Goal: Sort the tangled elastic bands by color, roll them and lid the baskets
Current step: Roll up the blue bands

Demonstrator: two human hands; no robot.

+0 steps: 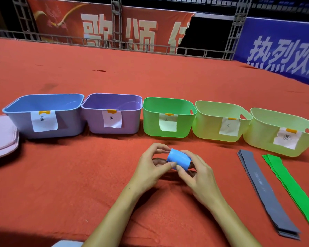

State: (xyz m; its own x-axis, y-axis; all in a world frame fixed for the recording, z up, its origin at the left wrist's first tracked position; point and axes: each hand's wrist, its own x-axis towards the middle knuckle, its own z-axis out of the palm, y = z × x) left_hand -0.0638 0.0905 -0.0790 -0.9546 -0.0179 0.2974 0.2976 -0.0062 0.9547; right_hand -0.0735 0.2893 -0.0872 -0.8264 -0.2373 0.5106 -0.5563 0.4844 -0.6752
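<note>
A: Blue elastic band, rolled into a short cylinder (179, 159), sits above the red tabletop (78, 175); left hand (151, 168) & right hand (197, 172) both have a grip pinched on it.

B: Step?

A: Rolling looks abt done. Next, I'd judge: into the blue plastic basket (45, 114), far left.

B: Unclear bits?

A: Label writing illegible; pink lid (2, 136) cut off at left edge.

Five open baskets in a row: one blue (43, 115), one purple (112, 113), one green (168, 116), two pale yellow-green (219, 120) (282, 132). Five paper labels, one on each basket front. One blue rolled band (179, 159), held between two hands (152, 166) (197, 172). One flat stack of grey bands (264, 189), exact number unclear. One flat stack of green bands (292, 189), likewise uncountable. Pink lids (2, 136) at far left, apparently two.
</note>
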